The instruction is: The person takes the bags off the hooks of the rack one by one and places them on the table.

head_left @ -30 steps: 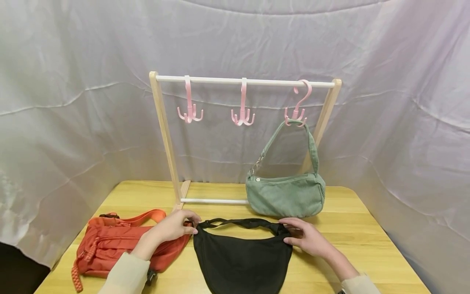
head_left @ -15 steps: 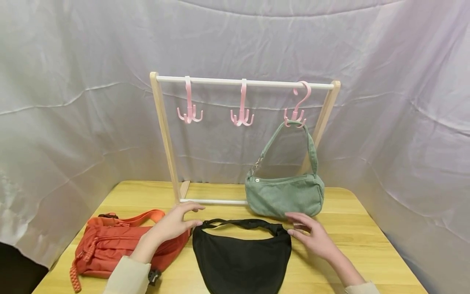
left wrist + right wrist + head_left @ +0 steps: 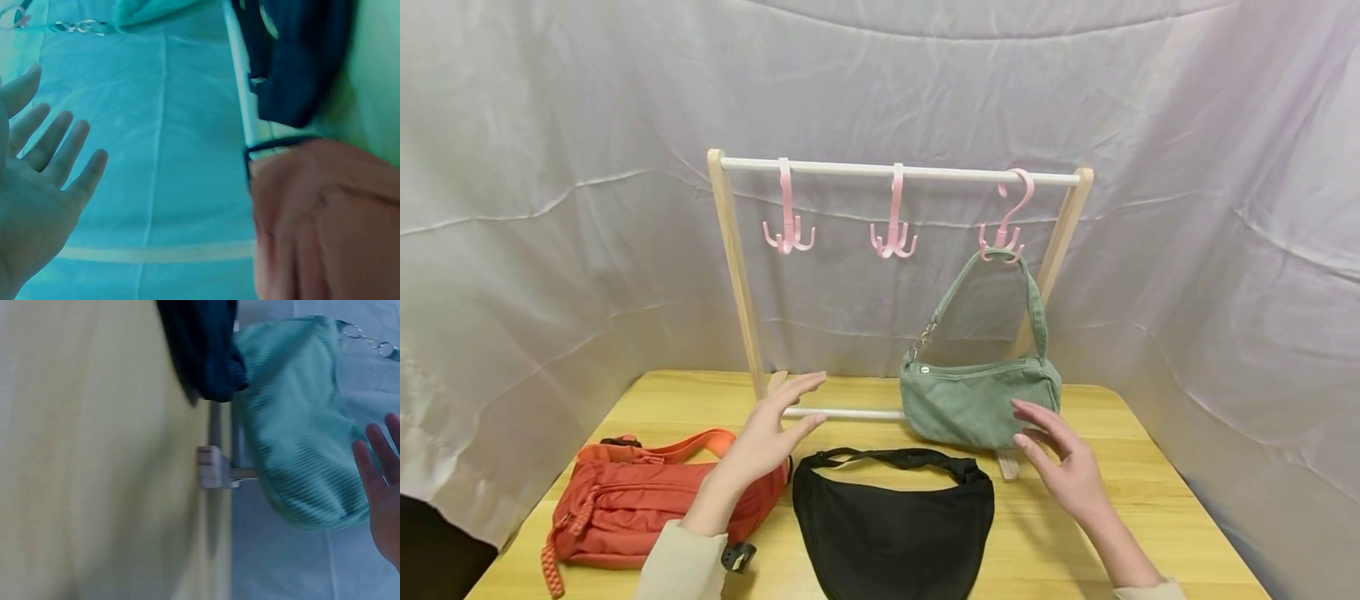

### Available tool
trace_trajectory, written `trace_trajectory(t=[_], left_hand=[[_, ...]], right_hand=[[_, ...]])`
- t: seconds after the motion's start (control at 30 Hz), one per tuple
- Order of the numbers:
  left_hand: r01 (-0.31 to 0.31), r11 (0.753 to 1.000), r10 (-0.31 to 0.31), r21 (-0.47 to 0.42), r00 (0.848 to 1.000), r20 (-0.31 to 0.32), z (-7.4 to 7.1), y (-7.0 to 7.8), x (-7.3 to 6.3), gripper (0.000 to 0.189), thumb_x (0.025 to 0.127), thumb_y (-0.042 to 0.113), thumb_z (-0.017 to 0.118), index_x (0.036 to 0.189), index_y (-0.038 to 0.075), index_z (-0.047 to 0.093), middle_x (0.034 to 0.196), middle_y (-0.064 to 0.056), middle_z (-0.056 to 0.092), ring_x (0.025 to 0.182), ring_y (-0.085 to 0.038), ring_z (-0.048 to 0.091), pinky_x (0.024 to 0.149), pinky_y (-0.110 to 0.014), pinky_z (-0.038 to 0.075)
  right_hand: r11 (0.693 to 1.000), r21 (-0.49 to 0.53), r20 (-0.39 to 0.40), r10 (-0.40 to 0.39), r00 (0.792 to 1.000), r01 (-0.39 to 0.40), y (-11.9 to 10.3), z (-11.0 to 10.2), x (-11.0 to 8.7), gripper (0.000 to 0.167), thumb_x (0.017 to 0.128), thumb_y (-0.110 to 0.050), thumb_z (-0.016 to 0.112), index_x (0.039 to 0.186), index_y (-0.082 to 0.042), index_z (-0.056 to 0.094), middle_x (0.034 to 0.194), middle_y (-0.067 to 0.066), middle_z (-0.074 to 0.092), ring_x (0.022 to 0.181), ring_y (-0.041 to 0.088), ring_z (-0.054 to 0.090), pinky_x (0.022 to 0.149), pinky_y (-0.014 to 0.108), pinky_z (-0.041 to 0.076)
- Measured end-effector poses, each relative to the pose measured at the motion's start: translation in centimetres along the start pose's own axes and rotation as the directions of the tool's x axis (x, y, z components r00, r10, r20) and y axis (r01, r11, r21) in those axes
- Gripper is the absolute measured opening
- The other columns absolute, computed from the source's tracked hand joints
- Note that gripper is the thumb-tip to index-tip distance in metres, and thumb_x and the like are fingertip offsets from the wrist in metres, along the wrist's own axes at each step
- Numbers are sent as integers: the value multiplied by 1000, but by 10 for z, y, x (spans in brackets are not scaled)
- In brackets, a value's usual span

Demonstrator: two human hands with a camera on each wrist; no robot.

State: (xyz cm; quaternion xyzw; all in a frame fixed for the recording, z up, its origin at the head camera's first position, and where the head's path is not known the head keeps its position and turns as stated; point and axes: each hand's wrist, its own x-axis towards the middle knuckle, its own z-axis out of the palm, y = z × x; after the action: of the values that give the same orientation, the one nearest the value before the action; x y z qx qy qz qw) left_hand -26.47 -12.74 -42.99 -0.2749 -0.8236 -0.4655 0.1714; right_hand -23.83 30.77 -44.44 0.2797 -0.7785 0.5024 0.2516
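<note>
A black shoulder bag [image 3: 895, 525] lies flat at the table's front, its strap arched toward the rack. Above its left side, my left hand [image 3: 767, 442] hovers with fingers extended and holds nothing; the left wrist view also shows this hand [image 3: 44, 169] spread. My right hand [image 3: 1063, 462] is raised past the black bag's right corner, in front of the green corduroy handbag [image 3: 973, 404], and is likewise bare. The green handbag hangs by its strap from the right pink hook [image 3: 1003, 237]. An orange-red bag [image 3: 640, 508] lies left, partly behind my left forearm.
A wooden rack with a white top bar [image 3: 850, 169] stands at the table's back. Two more pink hooks hang there, a left hook [image 3: 787, 225] and a middle hook [image 3: 894, 229], without bags. A grey curtain [image 3: 865, 92] surrounds the table [image 3: 1150, 500].
Both hands have let go of the black bag's upper corners and risen forward, their fingers opening out. The black bag stays where it was.
</note>
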Motion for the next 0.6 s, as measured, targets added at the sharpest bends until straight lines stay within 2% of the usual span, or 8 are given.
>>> trace_trajectory(t=[0.13,0.27,0.43,0.6], left_hand=[[-40,999,38,-23,996,-76,3,8,8,57,98,15,75,151,20,56,154,-1,54,136,-23,51,109,-50,47],[-56,997,50,-47,991,-123,6,18,16,56,97,14,75,150,20,57,154,1,54,135,-21,51,109,-47,47],[-100,991,86,-90,985,-148,10,28,27,55,97,11,75,149,17,58,152,-1,56,131,-25,57,108,-50,49],[-135,983,117,-123,982,-147,16,35,39,54,98,9,73,150,15,57,153,-2,55,134,-27,56,110,-43,48]], right_hand=[[999,12,-71,-32,997,33,-11,-6,10,51,91,23,61,140,10,58,141,26,58,128,16,60,104,25,50],[994,10,-128,-109,986,111,-20,-12,21,51,90,26,59,139,13,57,142,28,58,130,17,59,107,27,49],[982,16,-176,-183,967,189,-27,-19,38,53,88,28,57,139,13,56,142,28,57,133,20,57,110,28,46],[967,17,-210,-243,947,252,-32,-23,56,54,85,30,57,138,17,56,143,28,57,134,24,56,112,30,45]])
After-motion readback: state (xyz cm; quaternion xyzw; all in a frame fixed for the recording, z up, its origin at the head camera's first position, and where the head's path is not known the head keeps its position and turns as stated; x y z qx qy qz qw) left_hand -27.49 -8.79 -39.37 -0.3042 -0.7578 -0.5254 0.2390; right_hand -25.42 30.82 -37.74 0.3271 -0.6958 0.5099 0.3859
